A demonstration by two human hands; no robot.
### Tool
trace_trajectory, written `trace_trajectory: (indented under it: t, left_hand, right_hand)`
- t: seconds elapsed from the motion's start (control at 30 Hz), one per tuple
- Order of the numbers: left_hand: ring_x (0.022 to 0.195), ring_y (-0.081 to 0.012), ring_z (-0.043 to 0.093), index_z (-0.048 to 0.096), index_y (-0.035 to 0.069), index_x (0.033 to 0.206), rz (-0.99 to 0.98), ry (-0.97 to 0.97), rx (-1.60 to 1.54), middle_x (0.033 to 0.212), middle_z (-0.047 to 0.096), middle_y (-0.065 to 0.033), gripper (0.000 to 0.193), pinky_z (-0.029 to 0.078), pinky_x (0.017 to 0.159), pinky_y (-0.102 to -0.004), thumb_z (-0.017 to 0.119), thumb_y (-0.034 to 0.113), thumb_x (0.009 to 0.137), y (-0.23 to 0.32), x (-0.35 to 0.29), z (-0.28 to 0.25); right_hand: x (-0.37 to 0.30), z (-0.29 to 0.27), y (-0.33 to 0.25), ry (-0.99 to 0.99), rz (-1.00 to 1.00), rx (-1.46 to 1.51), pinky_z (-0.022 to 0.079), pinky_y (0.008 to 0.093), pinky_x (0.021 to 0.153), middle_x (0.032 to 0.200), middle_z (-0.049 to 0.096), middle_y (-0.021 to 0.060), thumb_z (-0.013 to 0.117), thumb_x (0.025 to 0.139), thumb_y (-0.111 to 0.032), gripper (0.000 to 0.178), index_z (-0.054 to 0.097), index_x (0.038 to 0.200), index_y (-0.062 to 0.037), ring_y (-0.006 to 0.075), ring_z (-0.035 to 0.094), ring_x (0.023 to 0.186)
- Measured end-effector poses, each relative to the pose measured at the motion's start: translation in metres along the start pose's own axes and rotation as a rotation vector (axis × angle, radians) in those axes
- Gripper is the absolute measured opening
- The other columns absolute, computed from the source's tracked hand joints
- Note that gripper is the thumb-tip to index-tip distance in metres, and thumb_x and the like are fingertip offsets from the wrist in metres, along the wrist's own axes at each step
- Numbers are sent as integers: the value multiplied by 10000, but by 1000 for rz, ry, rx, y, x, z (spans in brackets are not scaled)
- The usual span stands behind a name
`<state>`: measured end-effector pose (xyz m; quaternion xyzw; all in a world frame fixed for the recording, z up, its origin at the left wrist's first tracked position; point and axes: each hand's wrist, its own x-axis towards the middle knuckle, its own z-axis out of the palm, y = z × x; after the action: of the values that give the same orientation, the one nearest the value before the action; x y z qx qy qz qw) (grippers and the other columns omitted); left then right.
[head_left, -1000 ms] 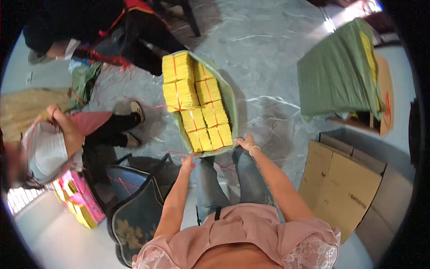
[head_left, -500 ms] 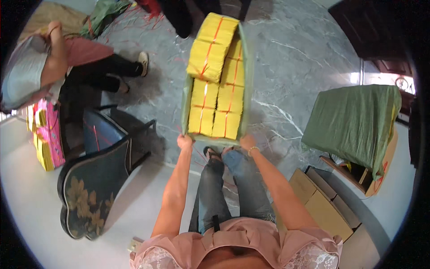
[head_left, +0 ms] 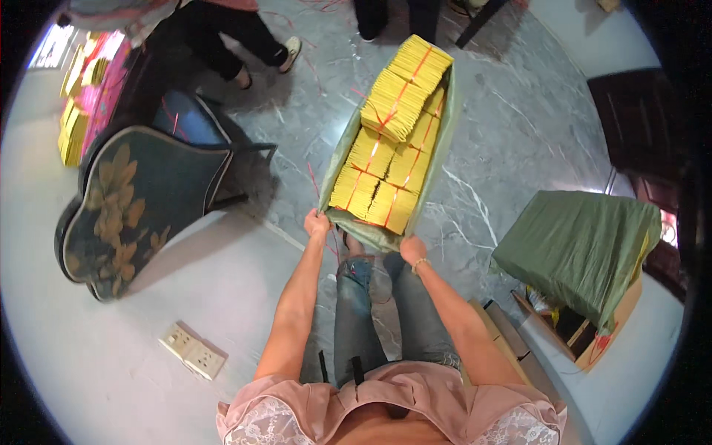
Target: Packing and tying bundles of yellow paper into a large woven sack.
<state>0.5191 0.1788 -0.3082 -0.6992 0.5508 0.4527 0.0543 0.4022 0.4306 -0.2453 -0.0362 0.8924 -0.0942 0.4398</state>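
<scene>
Head view: pale-green sack (head_left: 371, 233), open-mouthed, before the jeans-clad legs (head_left: 356, 319), holding red-tied yellow paper bundles (head_left: 371, 152) (some stacked higher); left hand (head_left: 317, 222), right hand (head_left: 412, 250) clutching near rim corners; far end slanting further right than earlier.

No text, label, brand, number or sign is legible on any surface in view.
</scene>
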Motion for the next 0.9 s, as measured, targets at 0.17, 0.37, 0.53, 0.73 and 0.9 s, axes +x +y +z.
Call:
trace_trajectory:
  t: [0.17,0.37,0.53,0.73,0.9]
  left_hand:
    - [418,-182,548,521,-18,999,-100,1,-291,682,585,-105,191,440,340,-288,491,66,829,-41,-45,-43]
    - [397,-157,531,518,1,933,-204,80,-414,646,563,-86,132,400,308,-281,479,92,845,-123,-91,-94]
    - [398,-170,501,488,16,999,-324,-22,-505,641,524,-81,174,408,342,-288,471,123,863,-173,-149,-76]
    - [553,-271,563,501,33,994,-239,84,-88,662,556,-110,255,450,499,-370,545,184,793,-250,-173,-51]
    - [1073,-377,379,487,64,1058,-38,142,283,1141,450,-153,558,334,886,-427,662,309,589,-133,-172,-59]
  right_hand:
    - [-48,46,20,-35,-147,-13,455,469,678,804,589,240,459,792,-279,327,582,855,17,405,566,762]
    - [-109,80,40,-119,-335,-156,472,452,599,712,594,208,493,786,-258,283,584,815,9,367,584,671]
    - [-110,89,110,-81,-288,-240,485,424,591,744,603,221,502,768,-235,294,566,843,42,346,599,678]
    - [-92,29,82,-320,-206,46,493,365,638,1050,505,253,576,720,-256,618,325,1152,107,287,599,780]
    - [-58,-82,-27,72,-443,122,213,391,1013,1298,210,287,742,559,-400,1091,95,1280,101,370,194,1231]
